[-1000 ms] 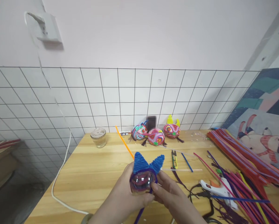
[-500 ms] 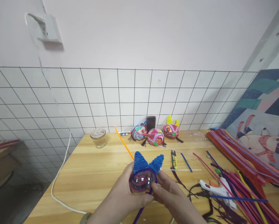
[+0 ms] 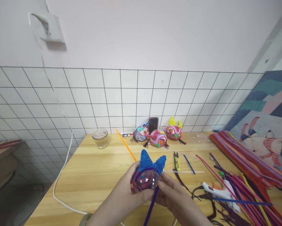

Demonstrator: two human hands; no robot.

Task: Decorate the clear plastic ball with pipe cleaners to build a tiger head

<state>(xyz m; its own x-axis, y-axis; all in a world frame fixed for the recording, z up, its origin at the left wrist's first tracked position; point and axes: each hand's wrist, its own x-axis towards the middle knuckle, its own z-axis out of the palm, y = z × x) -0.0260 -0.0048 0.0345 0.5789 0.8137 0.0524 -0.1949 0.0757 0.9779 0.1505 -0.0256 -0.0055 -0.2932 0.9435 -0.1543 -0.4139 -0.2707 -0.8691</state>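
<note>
Holding a clear ball (image 3: 145, 183) with two blue pipe-cleaner ears (image 3: 151, 162) low in the middle of the view, above the near part of the wooden table (image 3: 96, 175). Cupping it from 9 o'clock with the left hand (image 3: 125, 196), fingers curled around its side and thumb pressing on the front. Closing in from 3 o'clock with the right hand (image 3: 176, 196), fingertips pinching a purple pipe cleaner (image 3: 151, 207) that is running from the ball's front down towards 6 o'clock. Both hands gripping, neither lying open.

Standing at 12 o'clock from the ball, against the tiled wall (image 3: 131, 97): three finished colourful figures (image 3: 158, 135), one with yellow ears. Sitting at 10 o'clock, well apart: a small glass jar (image 3: 100, 138). Lying between jar and figures, slanting towards the ball: an orange pipe cleaner (image 3: 125, 144). Lying at 2 o'clock, near the right hand: a small green snipper (image 3: 176, 161) and a blue pipe cleaner (image 3: 189, 164) just beside it. Resting at 3 o'clock: a white glue gun (image 3: 216, 190) with a black cord. Spreading along the table's right side, from 1 to 4 o'clock: a large heap of pipe cleaners (image 3: 244, 166), mostly red and purple. Hanging from a wall socket (image 3: 50, 28) at 10 o'clock, far up: a white cable (image 3: 61, 169) trailing onto the table's left edge. Leaning at 3 o'clock, far right: a painted picture (image 3: 268, 125).
</note>
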